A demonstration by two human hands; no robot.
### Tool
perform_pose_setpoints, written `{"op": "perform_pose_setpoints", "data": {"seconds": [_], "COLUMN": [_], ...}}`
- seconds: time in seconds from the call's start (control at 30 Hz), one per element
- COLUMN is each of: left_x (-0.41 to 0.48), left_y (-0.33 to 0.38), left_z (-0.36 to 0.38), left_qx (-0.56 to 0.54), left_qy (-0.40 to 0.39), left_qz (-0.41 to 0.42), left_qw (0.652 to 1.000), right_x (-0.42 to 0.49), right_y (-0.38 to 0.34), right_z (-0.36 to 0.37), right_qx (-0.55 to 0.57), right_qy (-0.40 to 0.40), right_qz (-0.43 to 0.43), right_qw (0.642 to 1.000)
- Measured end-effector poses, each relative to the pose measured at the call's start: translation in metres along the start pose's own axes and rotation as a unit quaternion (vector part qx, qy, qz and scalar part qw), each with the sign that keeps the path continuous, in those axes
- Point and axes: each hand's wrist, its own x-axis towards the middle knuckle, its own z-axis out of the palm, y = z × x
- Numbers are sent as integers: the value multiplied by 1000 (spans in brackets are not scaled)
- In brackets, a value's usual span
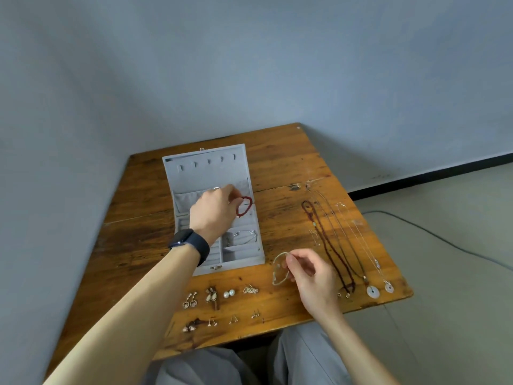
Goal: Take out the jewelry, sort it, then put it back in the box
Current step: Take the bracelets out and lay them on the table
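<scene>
Your left hand (pixel 215 209) pinches red bead bracelet (pixel 244 206) over the jewelry box (pixel 205 154); right hand (pixel 309 273) pinches pale bracelet (pixel 278 269) just right of box; both likely light, slippery; grip the strand.

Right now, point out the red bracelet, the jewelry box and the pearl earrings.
red bracelet (pixel 251 202), head view, right arc of beads.
jewelry box (pixel 205 173), head view, bare lining of the open lid.
pearl earrings (pixel 226 295), head view, the left pearl.
</scene>
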Motion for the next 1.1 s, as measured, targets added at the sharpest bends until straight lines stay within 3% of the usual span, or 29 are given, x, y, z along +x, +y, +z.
{"op": "perform_pose_setpoints", "data": {"seconds": [0.2, 0.37, 0.5, 0.8, 1.1], "left_x": [16, 28, 38, 50, 15], "left_y": [35, 54, 50, 46, 26], "left_z": [10, 49, 72, 83, 61], "left_qx": [-122, -74, 43, 150, 24], "left_qy": [-38, -113, -77, -35, 4], "left_qz": [-4, 2, 20, 55, 57], "left_qw": [992, 991, 996, 987, 998], "right_x": [2, 0, 1, 4, 8], "right_y": [-2, -7, -4, -8, -8], "right_z": [0, 1, 0, 3, -2], "right_qx": [-26, -4, -7, -4, -33], "right_qy": [-14, -27, -26, -27, -16], "right_qz": [11, 45, 51, 63, 27], "right_qw": [1000, 999, 998, 998, 999]}}
